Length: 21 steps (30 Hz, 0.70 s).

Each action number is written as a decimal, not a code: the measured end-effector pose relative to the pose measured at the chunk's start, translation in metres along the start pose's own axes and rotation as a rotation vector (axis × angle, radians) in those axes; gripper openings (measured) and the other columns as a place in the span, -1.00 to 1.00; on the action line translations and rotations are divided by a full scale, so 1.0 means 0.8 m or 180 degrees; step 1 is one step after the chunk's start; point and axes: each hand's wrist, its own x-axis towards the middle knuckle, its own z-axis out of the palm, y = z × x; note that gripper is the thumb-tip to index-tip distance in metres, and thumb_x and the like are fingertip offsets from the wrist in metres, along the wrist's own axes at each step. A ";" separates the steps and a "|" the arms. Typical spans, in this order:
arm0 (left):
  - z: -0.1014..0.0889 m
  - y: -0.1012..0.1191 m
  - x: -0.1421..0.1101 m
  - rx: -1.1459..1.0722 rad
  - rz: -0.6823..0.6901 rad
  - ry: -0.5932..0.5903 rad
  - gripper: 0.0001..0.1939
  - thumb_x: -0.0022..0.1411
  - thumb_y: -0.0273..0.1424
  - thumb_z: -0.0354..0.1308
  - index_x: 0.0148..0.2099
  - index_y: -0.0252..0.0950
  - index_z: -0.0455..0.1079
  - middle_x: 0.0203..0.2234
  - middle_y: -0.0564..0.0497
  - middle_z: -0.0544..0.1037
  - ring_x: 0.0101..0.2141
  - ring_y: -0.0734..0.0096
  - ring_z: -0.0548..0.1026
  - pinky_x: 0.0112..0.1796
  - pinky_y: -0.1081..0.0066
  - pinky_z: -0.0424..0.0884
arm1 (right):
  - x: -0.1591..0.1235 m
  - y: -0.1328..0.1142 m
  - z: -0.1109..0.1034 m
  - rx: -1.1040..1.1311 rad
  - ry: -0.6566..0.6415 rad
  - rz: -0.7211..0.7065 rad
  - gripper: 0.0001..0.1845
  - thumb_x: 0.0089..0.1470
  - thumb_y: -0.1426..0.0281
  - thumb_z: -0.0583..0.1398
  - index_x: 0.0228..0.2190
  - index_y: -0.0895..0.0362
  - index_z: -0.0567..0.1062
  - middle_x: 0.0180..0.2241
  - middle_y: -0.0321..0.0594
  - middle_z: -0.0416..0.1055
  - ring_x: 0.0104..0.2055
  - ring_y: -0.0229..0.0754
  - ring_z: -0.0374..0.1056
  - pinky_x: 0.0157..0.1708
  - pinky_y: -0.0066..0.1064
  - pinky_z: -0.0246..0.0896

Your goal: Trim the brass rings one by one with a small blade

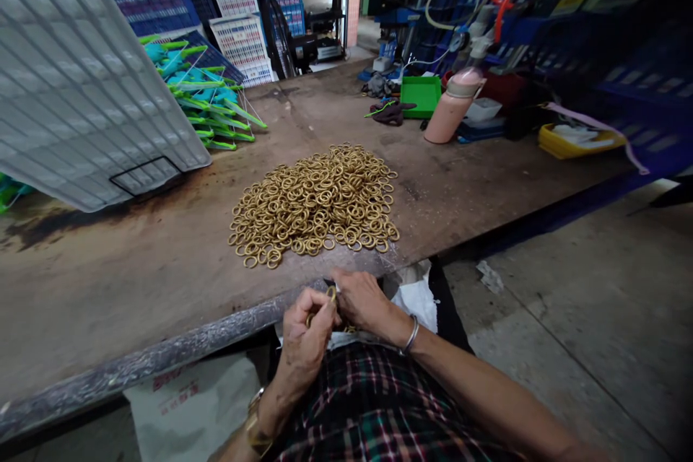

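A large heap of brass rings [317,203] lies on the worn wooden table [135,267], just beyond its near edge. Below that edge, over my lap, my left hand [304,338] is closed in a pinch on a brass ring [330,294]. My right hand [364,301] meets it from the right, fingers closed around the same ring or a small dark piece beside it; I cannot tell which. A bangle sits on my right wrist and a gold watch on my left.
A white slatted crate [81,79] leans at the table's left, with green and teal plastic parts [208,97] behind it. A pink bottle [453,107], green tray [421,94] and yellow tray [574,142] stand at the back right. White bags [189,404] hang under the table.
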 end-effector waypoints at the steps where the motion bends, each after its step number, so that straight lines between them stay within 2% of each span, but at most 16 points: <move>1: 0.002 0.003 0.000 -0.0117 -0.0030 -0.0055 -0.69 0.09 -0.18 0.09 -0.52 -0.30 0.22 -0.79 0.22 0.18 -0.76 0.67 0.06 -0.71 0.58 -0.01 | 0.000 0.001 0.000 0.0061 0.0051 -0.0018 -0.76 -0.01 0.44 0.01 -0.24 0.17 0.33 -0.43 -0.15 0.45 -0.41 -0.16 0.34 -0.51 -0.43 -0.12; 8: -0.005 -0.004 0.008 -0.0588 -0.0253 -0.0050 -0.71 0.09 -0.18 0.11 -0.48 -0.30 0.21 -0.70 0.19 0.25 -0.73 0.69 0.10 -0.70 0.60 0.01 | -0.005 0.004 -0.001 0.0332 0.0463 -0.0096 -0.73 -0.08 0.57 -0.04 -0.30 0.17 0.32 -0.47 -0.22 0.41 -0.45 -0.23 0.27 -0.49 -0.43 -0.16; 13: -0.008 -0.012 0.007 -0.0543 -0.0239 -0.0021 -0.72 0.10 -0.20 0.10 -0.46 -0.30 0.21 -0.73 0.21 0.23 -0.73 0.68 0.08 -0.70 0.61 0.01 | -0.013 -0.007 -0.003 0.0306 0.0287 -0.0403 -0.75 -0.08 0.54 -0.02 -0.29 0.17 0.31 -0.44 -0.20 0.41 -0.43 -0.23 0.27 -0.48 -0.43 -0.14; 21: -0.008 -0.012 0.005 -0.0367 -0.0205 0.0072 -0.72 0.10 -0.19 0.09 -0.46 -0.29 0.20 -0.74 0.22 0.21 -0.73 0.67 0.08 -0.70 0.61 0.02 | -0.015 -0.015 -0.006 0.0114 0.0219 -0.0148 -0.76 0.00 0.51 -0.02 -0.24 0.17 0.30 -0.38 -0.15 0.44 -0.37 -0.17 0.33 -0.45 -0.43 -0.06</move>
